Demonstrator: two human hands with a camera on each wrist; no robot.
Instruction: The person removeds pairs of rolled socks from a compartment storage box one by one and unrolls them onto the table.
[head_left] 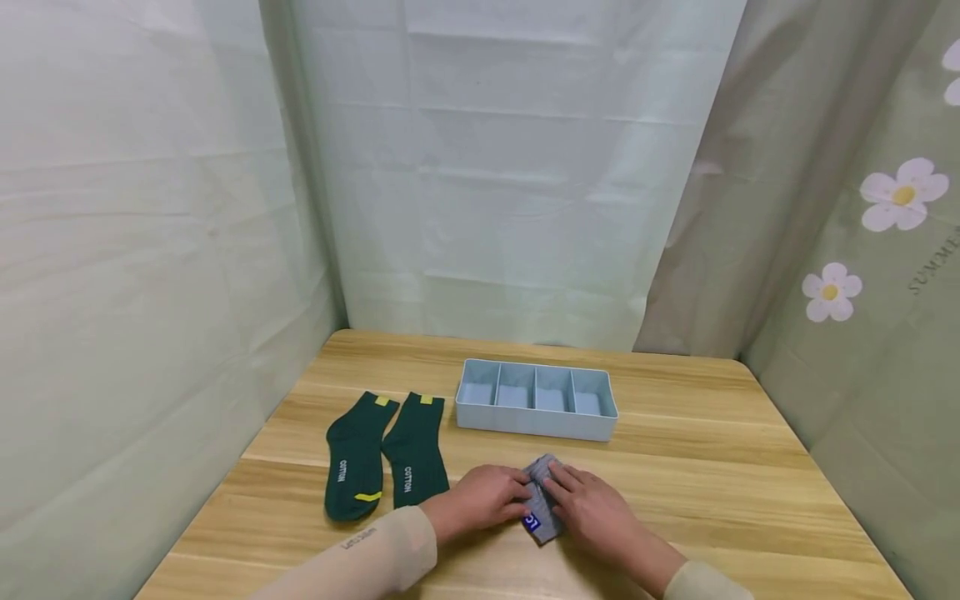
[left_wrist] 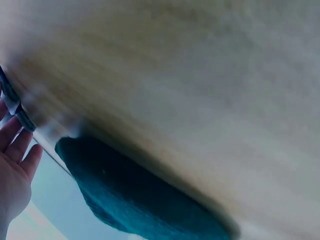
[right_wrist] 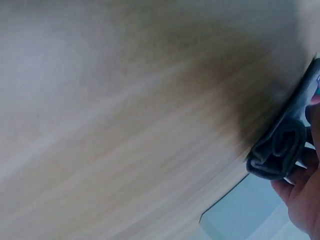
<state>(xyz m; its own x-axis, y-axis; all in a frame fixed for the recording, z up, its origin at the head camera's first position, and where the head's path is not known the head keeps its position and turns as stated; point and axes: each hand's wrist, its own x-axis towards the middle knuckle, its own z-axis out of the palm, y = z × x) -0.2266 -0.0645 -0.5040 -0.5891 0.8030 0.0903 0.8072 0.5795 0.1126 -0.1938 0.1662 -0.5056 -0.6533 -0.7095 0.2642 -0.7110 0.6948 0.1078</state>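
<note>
A grey sock [head_left: 542, 505] with a blue "LC" patch lies partly rolled on the table, between both hands. My left hand [head_left: 486, 502] holds its left edge with bent fingers; in the left wrist view the fingers [left_wrist: 19, 142] reach the sock's dark end. From the other side my right hand [head_left: 598, 515] grips the rolled part, its fingers over the top. The coiled end of the sock [right_wrist: 277, 152] shows in the right wrist view, with fingertips close around it. Two dark green socks [head_left: 356, 458] with yellow marks and "COTTON" lettering lie flat to the left.
A light blue box [head_left: 536, 421] with several compartments stands behind the hands on the wooden table [head_left: 712, 475]. Pale cloth curtains [head_left: 487, 208] enclose the back and sides. The left forearm reaches in just in front of the green socks.
</note>
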